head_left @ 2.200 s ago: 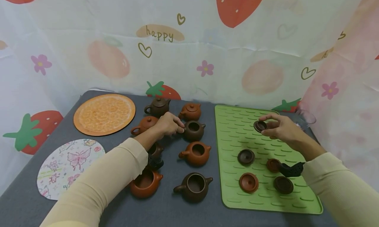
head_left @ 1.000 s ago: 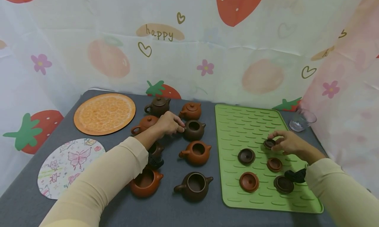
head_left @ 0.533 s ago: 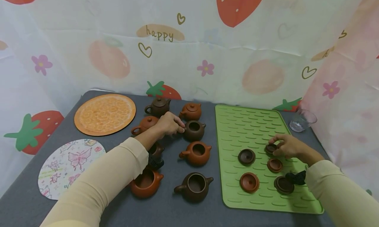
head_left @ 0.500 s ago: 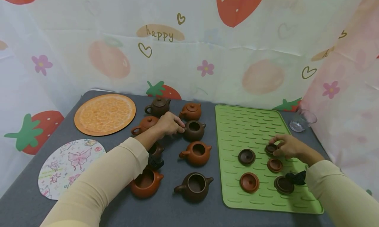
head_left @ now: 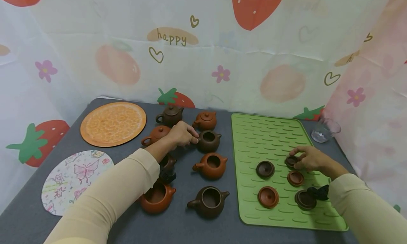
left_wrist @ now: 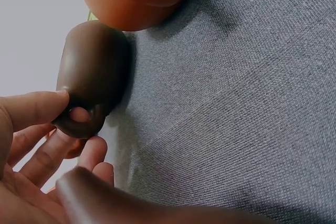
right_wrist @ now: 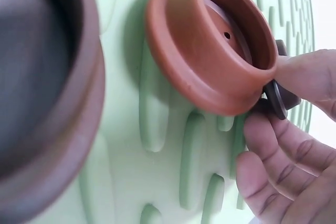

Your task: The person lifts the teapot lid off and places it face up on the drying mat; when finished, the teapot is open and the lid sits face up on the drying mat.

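My left hand [head_left: 182, 133] pinches the handle of a dark brown lidless teapot [head_left: 211, 145]. In the left wrist view, thumb and fingers meet at that teapot's loop handle [left_wrist: 84, 128]. On the ridged green mat [head_left: 254, 131], my right hand [head_left: 310, 158] holds a small dark brown teapot lid [head_left: 290, 161] by its edge, inner side up. Just in front of it lies an upturned reddish-brown lid [head_left: 295, 178], which partly hides the held lid in the right wrist view. More upturned lids, dark [head_left: 265, 169] and orange-brown [head_left: 268, 197], lie nearby.
Several teapots stand on the grey cloth in two columns; the rear ones wear lids, while the orange-brown one [head_left: 212, 169] and the front dark one [head_left: 208, 207] are open-topped. A glass cup [head_left: 325, 130] stands right of the mat. Two round mats [head_left: 112, 123] lie left.
My right hand has come down with the dark lid, from above the mat to its surface, and moved slightly nearer over the last second. The left hand stays at the teapot handle.
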The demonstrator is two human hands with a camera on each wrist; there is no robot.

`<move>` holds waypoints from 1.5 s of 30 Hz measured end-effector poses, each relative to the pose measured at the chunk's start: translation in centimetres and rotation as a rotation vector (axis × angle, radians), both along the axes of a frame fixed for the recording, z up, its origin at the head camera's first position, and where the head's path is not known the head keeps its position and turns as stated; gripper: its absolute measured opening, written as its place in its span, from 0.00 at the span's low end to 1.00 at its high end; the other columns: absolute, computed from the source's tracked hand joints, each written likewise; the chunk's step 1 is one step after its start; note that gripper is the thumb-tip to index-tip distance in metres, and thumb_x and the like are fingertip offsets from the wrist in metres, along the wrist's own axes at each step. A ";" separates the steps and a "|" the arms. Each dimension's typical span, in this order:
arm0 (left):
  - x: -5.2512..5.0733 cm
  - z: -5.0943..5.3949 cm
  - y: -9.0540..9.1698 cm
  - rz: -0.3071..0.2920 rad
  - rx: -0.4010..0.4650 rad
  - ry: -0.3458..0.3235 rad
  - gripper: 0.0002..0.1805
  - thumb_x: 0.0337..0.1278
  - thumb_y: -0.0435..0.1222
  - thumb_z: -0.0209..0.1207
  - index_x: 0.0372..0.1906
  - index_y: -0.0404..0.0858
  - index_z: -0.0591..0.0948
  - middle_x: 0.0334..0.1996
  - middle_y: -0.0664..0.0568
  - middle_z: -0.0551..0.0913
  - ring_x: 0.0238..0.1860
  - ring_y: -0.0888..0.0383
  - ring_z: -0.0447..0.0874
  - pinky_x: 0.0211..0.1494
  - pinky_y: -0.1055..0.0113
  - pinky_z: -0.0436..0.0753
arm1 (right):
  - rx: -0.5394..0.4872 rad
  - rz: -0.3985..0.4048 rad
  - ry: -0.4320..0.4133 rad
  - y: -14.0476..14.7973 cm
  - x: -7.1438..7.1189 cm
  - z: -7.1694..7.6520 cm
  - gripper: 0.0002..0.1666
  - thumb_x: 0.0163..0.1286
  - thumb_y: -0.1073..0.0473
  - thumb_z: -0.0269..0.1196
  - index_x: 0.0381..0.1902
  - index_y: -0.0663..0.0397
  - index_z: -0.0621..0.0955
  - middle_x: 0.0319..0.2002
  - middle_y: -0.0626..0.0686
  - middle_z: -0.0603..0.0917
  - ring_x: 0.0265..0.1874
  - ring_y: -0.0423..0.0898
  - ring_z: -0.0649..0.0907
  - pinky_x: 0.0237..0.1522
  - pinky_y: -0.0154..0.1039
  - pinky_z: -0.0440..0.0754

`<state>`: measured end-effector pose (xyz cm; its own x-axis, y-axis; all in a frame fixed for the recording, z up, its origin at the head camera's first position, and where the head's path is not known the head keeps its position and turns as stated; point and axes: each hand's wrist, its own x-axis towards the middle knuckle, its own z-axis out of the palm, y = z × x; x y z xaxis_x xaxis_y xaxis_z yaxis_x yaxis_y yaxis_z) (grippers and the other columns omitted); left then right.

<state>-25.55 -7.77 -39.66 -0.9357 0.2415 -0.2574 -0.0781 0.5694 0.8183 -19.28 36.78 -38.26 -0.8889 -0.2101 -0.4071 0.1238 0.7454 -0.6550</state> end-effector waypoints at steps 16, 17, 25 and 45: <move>0.2 0.0 -0.1 -0.006 0.008 0.006 0.04 0.56 0.30 0.67 0.37 0.37 0.87 0.30 0.45 0.82 0.32 0.45 0.79 0.34 0.54 0.78 | 0.057 0.023 0.038 0.4 0.2 0.0 0.29 0.64 0.64 0.65 0.59 0.73 0.70 0.42 0.67 0.79 0.37 0.56 0.80 0.30 0.48 0.78; 0.2 0.0 -0.1 -0.007 0.010 0.006 0.04 0.56 0.30 0.67 0.37 0.37 0.87 0.31 0.45 0.81 0.32 0.45 0.79 0.34 0.54 0.78 | 0.063 0.025 0.047 0.4 0.2 0.0 0.28 0.64 0.64 0.65 0.59 0.74 0.71 0.43 0.68 0.79 0.38 0.56 0.80 0.30 0.48 0.78; 0.2 0.2 0.0 -0.006 0.021 0.000 0.05 0.56 0.30 0.66 0.38 0.35 0.86 0.32 0.44 0.81 0.34 0.44 0.79 0.35 0.54 0.78 | 0.053 0.045 0.106 0.3 0.0 -0.5 0.25 0.61 0.68 0.65 0.55 0.73 0.73 0.35 0.59 0.80 0.27 0.49 0.74 0.25 0.44 0.72; 0.5 2.1 -0.2 -0.026 -0.071 0.116 0.10 0.56 0.34 0.67 0.44 0.37 0.86 0.47 0.45 0.79 0.44 0.48 0.77 0.41 0.57 0.78 | 0.065 0.055 0.133 1.0 0.4 1.7 0.35 0.66 0.57 0.66 0.63 0.73 0.68 0.46 0.69 0.80 0.43 0.61 0.81 0.37 0.55 0.81</move>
<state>-25.00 -7.95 -37.59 -0.9539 0.2509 -0.1647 0.0304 0.6267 0.7786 -18.88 37.77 -36.58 -0.9236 -0.2371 -0.3011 -0.0031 0.7902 -0.6128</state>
